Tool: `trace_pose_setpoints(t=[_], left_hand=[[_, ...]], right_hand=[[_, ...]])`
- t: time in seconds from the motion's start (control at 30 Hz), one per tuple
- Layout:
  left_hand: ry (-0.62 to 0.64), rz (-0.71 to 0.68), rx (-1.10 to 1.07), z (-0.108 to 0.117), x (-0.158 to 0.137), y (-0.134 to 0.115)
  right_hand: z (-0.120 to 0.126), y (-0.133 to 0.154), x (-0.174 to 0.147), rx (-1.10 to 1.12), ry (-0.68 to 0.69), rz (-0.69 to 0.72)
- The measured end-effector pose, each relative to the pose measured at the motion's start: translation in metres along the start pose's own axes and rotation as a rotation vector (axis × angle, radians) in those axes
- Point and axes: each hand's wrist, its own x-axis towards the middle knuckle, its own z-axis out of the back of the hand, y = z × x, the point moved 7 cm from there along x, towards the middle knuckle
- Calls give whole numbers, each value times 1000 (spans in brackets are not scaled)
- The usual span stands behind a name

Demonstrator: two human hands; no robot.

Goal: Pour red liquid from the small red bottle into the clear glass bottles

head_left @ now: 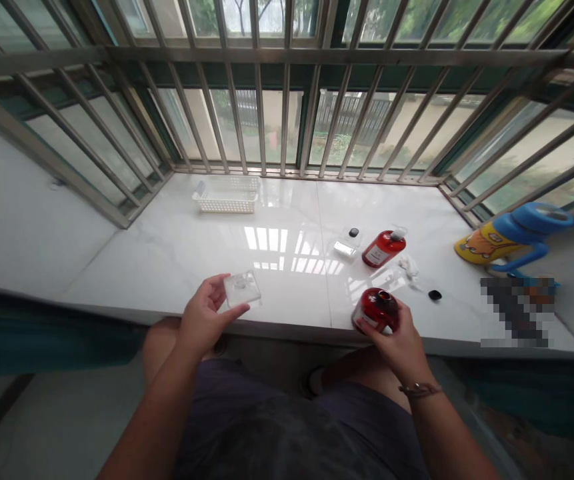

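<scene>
Sill: a white marble window sill (277,267) below a barred window; every place below is told from this sill.
Blue-and-yellow jug: a plastic jug (509,239) with a blue top and handle lies tipped at the sill's far right end.
Basket: a white slotted basket (227,194) sits at the sill's back left, close to the bars.
Left hand: the left hand (205,317) is raised over the sill's front edge, left of the middle, thumb and fingers closed lightly round a clear square bottle.
Right hand: the right hand (397,337) is at the sill's front edge, right of the middle, wrapped round the open red bottle from the near side.
Open red bottle: a red bottle (375,309) stands on the sill's front edge in the right hand, its dark mouth uncovered.
Second red bottle: another red bottle (383,247) with a white pump top lies on its side further back on the sill, right of the middle.
Clear square bottle: a flat clear bottle (242,288), held tilted in the left hand just above the sill.
Small clear bottle: a clear bottle (347,241) with a black cap lies on the sill just left of the second red bottle.
White pump part: a small white piece (409,267) lies on the sill between the two red bottles.
Black cap: a small black cap (435,295) lies on the sill just right of the open red bottle.
</scene>
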Motion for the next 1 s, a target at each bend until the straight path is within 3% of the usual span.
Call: trace_pose_setpoints(t=[0.17, 0.47, 0.63, 0.8, 1.0], left_hand=[[31, -53, -3, 10, 8, -33], [44, -186, -42, 27, 27, -115], [48, -247, 29, 26, 33, -138], [105, -220, 48, 0, 38, -115], [160, -87, 31, -44, 39, -36]], right_hand=[[-1, -11, 2, -52, -79, -24], [-21, -17, 8, 2, -96, -24], [-25, -12, 11, -12, -63, -3], [-31, -6, 26, -51, 36, 109], [-20, -19, 30, -105, 54, 285]])
